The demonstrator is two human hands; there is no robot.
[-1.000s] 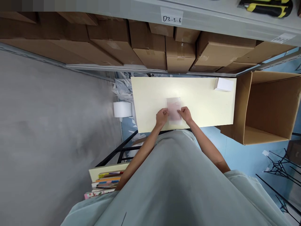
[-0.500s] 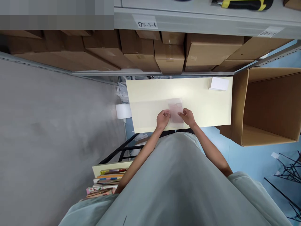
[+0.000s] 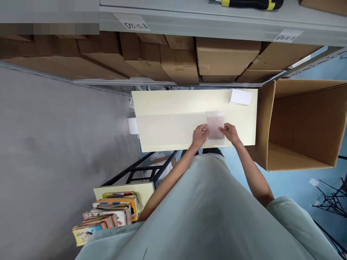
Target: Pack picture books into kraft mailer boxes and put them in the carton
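Pink sheet: the thin, see-through sheet [image 3: 215,124] lies between the two hands, over the near half of the table [image 3: 173,102], right of its middle; whether it rests flat or is slightly raised is hard to tell.
Left hand: this hand [image 3: 200,136] is at the sheet's left edge, thumb and forefinger brought together, the other fingers curled in; what the tips pinch is too small to tell.
Right hand: this hand [image 3: 231,133] has its thumb over the sheet's right edge, seemingly pinching it, the other fingers bent.
White block: a small block [image 3: 241,97] sits in the table's far right corner, apart from both hands.
Carton: a large open carton [image 3: 306,124] stands just beside the table's right end.
Shelf: brown boxes [image 3: 227,56] fill the space under the grey shelf [image 3: 195,22], which bears a black and yellow tool [image 3: 252,3].
Books: a stack [image 3: 116,207] lies by the left forearm.
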